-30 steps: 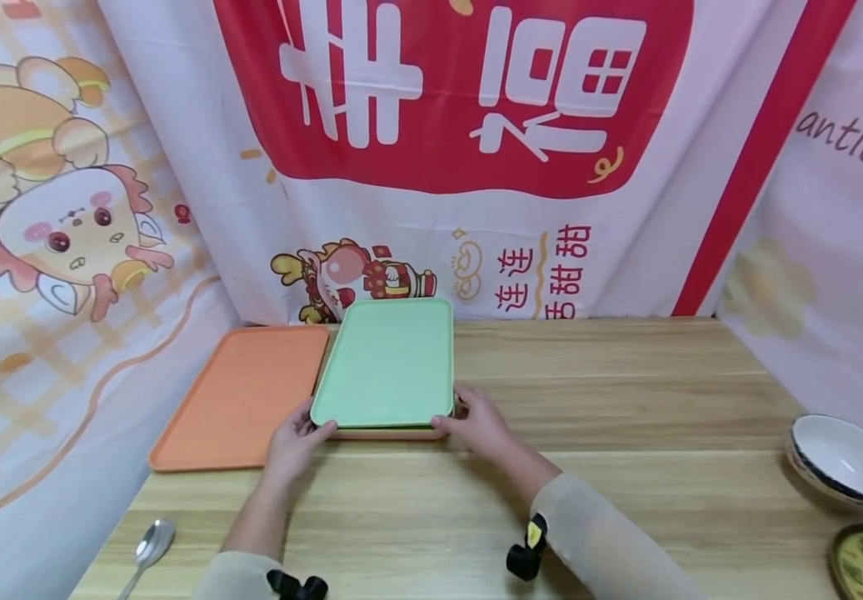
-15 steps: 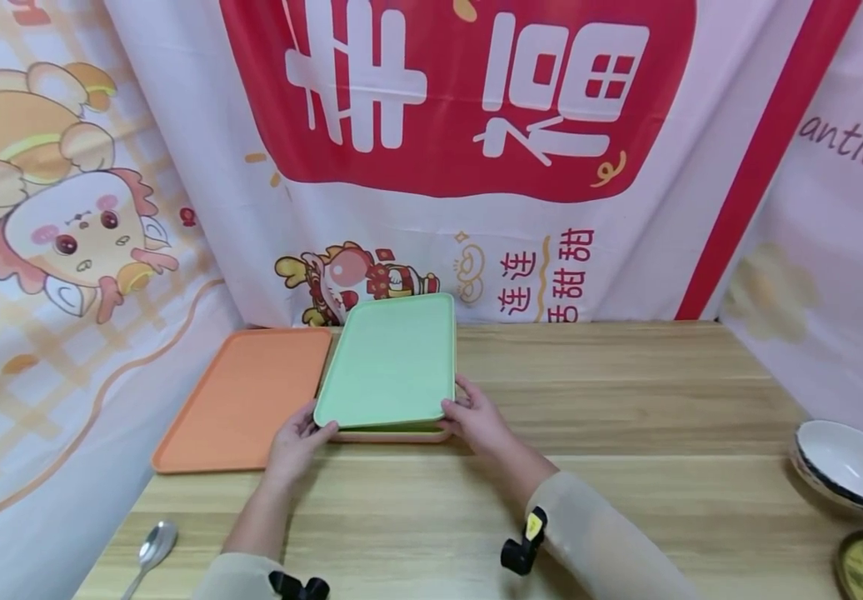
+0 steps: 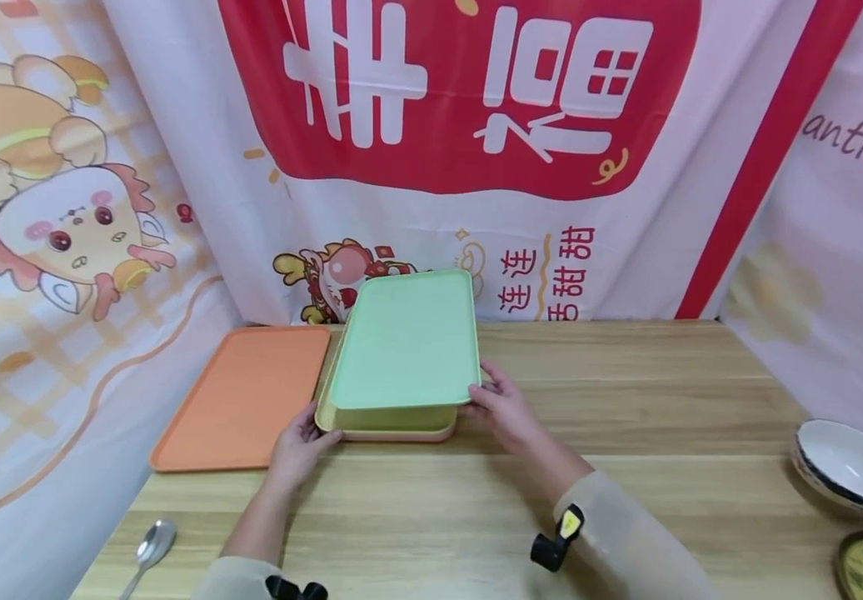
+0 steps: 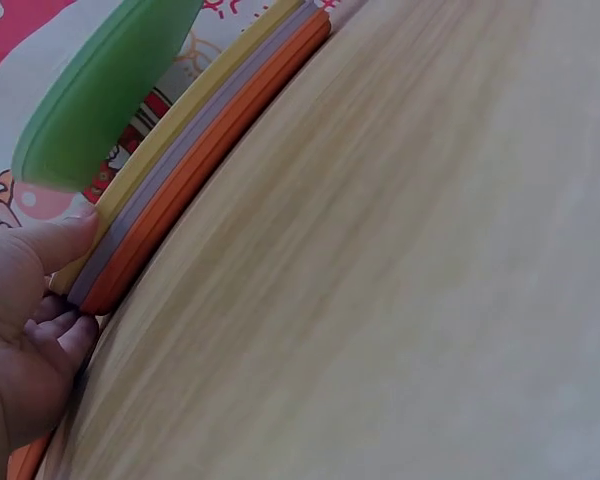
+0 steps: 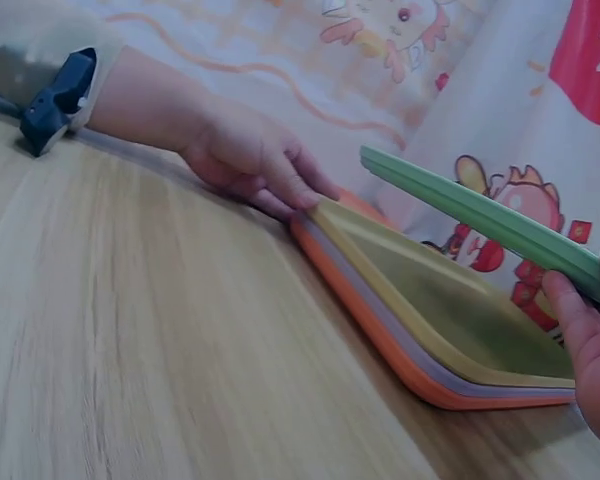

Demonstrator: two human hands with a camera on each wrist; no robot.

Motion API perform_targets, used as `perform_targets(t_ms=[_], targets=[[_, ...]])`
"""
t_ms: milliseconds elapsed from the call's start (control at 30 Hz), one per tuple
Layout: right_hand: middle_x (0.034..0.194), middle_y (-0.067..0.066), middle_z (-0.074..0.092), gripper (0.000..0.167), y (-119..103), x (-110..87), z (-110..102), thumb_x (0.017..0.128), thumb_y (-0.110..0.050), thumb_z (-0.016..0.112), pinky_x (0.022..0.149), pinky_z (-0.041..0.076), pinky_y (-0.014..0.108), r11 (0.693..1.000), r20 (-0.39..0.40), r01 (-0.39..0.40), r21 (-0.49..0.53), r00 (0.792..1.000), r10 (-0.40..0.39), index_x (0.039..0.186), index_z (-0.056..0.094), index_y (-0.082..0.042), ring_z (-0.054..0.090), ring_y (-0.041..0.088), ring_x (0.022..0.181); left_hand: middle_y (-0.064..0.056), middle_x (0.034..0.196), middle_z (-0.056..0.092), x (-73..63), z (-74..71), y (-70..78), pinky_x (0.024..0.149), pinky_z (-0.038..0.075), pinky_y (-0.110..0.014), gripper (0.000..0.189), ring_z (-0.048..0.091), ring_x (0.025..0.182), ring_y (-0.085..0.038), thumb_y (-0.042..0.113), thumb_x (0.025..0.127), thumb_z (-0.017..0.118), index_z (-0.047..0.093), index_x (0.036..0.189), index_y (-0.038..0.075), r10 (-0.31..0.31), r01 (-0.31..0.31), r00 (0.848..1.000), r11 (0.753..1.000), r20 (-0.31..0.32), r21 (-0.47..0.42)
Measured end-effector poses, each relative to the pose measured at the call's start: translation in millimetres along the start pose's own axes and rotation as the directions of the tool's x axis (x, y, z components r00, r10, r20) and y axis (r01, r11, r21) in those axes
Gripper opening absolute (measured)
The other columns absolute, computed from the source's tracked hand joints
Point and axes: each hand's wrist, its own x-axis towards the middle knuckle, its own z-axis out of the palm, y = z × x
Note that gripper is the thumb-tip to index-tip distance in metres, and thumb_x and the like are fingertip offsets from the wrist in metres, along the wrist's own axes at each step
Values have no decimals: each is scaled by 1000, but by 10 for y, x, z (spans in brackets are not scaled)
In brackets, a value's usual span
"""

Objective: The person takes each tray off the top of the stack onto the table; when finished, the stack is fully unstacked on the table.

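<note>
My left hand [image 3: 296,447]: gripping the tray stack [image 3: 397,436], near-left corner. My right hand [image 3: 505,412]: pinching the green tray [image 3: 407,342], near-right corner; tray above stack, higher and further right than before, long axis pointing away from me.

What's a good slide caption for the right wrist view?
Right hand holds a green tray above stacked yellow, lilac and orange trays while left hand grips their corner.
</note>
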Motion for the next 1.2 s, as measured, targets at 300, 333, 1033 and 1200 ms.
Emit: perform_targets(t_ms=[300,333,1033,1200], targets=[[97,-8,67,64,-310,-222,-477,100,6,39,78,59,18,1000,33,6,-23,999,-5,155,9,0,66,5,85,-35,155,23,-21,-1,9,122,27,-47,80,24,146,-44,5,91,67,17,152,-9,7,-7,1000,1000,-11,25],[97,-8,67,64,-336,-249,-533,100,6,39,78,59,17,1000,31,9,-24,999,-9,155,8,1,66,5,85,-34,155,22,-24,-3,9,122,27,-47,80,24,146,-44,6,91,67,17,152,-8,3,-3,1000,1000,-13,31],[112,-7,68,69,-424,-659,-1620,103,-1,42,84,60,20,998,100,53,-36,994,-49,154,-4,4,67,6,98,-29,158,22,5,-20,-30,122,29,-43,81,25,147,-40,14,91,70,20,154,-3,-4,5,1000,998,-21,64],[112,-10,68,71,-384,-647,-1741,103,-2,42,87,59,20,995,80,19,-93,997,-11,153,-7,5,67,5,100,-29,158,22,10,-20,-36,122,30,-42,80,25,147,-39,13,92,68,20,154,-3,-9,10,1000,998,-17,66]])
